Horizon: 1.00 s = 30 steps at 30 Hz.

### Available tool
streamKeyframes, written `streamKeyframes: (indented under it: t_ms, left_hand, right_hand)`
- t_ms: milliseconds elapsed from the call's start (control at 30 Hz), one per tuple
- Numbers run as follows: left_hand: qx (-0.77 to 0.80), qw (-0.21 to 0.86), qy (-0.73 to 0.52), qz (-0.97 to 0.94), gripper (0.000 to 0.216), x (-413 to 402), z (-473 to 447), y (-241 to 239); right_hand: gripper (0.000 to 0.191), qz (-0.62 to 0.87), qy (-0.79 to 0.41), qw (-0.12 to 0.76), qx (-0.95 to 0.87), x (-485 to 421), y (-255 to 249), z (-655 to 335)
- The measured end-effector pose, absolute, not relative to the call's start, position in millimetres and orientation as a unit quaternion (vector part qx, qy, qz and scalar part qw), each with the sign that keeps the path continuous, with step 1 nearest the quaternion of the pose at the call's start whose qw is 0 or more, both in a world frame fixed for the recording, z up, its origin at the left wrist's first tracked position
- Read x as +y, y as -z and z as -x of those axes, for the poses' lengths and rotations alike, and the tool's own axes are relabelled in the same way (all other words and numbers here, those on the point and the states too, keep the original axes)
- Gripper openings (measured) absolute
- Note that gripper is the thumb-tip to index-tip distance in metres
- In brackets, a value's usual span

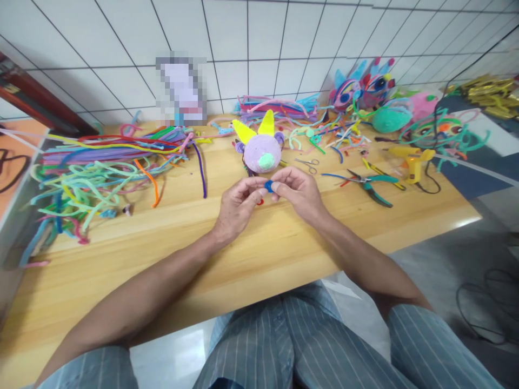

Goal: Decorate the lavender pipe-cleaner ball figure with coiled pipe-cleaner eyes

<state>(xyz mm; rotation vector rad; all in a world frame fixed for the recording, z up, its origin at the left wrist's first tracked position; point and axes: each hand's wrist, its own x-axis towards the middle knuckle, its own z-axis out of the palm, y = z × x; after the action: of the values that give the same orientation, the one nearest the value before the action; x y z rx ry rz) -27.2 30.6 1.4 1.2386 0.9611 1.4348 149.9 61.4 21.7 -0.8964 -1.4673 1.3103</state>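
My left hand (238, 204) and my right hand (298, 190) meet over the wooden table (227, 259), fingers pinched together on a small blue coiled pipe-cleaner piece (268, 186). A bit of red (260, 202) shows under my left fingers. Just behind the hands stands a purple round pipe-cleaner head (261, 152) with yellow ears and a mint nose.
A big heap of loose coloured pipe cleaners (101, 167) covers the table's left. Small scissors (308, 163), teal-handled pliers (371, 186) and a yellow glue gun (411, 161) lie to the right. Finished colourful figures (365, 86) stand at the back right by the tiled wall.
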Motion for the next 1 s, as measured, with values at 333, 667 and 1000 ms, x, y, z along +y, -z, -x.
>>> streamKeyframes:
  t_ms: [333, 667, 1000]
  left_hand:
    - [0.373, 0.491, -0.585, -0.526, 0.029, 34.1, 29.1, 3.4]
    - [0.373, 0.484, -0.586, -0.532, 0.029, 34.0, 29.6, 4.7]
    - [0.366, 0.497, -0.580, -0.532, 0.030, 35.1, 30.0, 5.7]
  right_hand:
    - [0.032, 0.364, -0.535, 0.472, -0.599, 60.1, -24.2, -150.2]
    - [0.029, 0.367, -0.545, 0.457, -0.600, 59.0, -27.8, -151.1]
    - [0.026, 0.361, -0.552, 0.459, -0.595, 61.6, -25.9, -151.8]
